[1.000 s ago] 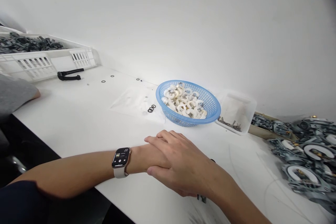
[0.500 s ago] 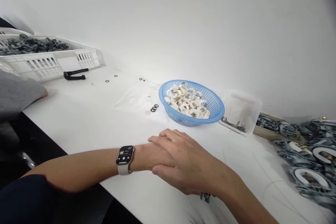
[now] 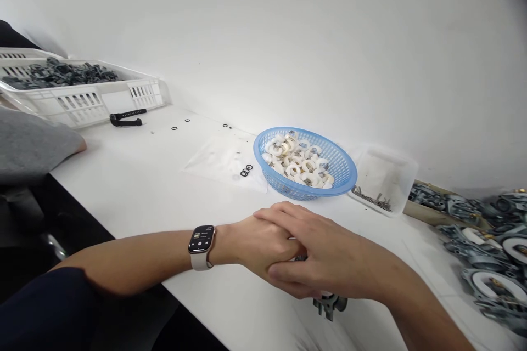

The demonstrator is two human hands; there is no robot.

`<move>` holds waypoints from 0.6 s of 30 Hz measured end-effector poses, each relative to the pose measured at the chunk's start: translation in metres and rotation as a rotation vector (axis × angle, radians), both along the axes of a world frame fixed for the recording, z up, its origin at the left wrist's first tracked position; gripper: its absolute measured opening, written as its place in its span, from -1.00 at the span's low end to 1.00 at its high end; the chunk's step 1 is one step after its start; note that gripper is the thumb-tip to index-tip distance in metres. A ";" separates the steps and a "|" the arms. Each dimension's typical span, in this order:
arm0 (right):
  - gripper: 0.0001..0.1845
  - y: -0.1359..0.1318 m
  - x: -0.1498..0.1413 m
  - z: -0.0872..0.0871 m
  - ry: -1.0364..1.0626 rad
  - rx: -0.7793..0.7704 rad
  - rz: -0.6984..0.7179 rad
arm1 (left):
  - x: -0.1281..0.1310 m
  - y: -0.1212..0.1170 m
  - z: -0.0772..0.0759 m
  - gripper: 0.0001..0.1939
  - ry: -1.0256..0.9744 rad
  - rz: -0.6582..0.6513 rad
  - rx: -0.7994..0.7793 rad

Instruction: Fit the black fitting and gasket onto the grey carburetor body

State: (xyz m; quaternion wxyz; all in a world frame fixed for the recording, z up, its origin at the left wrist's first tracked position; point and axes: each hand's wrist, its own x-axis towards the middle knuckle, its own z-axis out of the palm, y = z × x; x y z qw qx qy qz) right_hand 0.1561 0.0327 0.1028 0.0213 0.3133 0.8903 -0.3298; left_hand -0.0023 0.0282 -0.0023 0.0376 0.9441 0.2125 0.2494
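My left hand (image 3: pixel 257 244), with a smartwatch (image 3: pixel 201 240) on its wrist, lies on the white table (image 3: pixel 144 186) near the front edge. My right hand (image 3: pixel 329 255) lies across it and hides its fingers. A small grey metal part (image 3: pixel 329 303) sticks out beneath the two hands; the left hand seems to grip it. What the right hand's fingers hold is hidden. A blue basket (image 3: pixel 341 167) of white rings stands just behind the hands.
Black O-rings (image 3: pixel 246 170) lie on a clear bag left of the basket. A clear tub (image 3: pixel 387 175) with pins stands to its right, and grey metal castings (image 3: pixel 489 247) pile at the right. A white crate (image 3: pixel 82 96) of dark parts and another person's grey sleeve (image 3: pixel 33 145) are at left.
My right hand has slid to the right along the left hand, uncovering its back. More of the grey part shows below the hands. The view has shifted slightly.
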 end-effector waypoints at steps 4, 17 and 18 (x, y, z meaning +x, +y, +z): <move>-0.25 0.010 0.027 0.001 -0.051 0.034 -0.055 | -0.001 0.001 -0.001 -0.50 -0.081 -0.027 0.033; -0.68 -0.011 0.092 0.022 -0.217 0.121 -0.136 | -0.003 -0.006 -0.001 -0.55 -0.121 0.018 0.031; -0.69 -0.014 0.090 0.020 -0.218 0.105 -0.121 | -0.003 -0.006 -0.001 -0.56 -0.126 0.012 0.028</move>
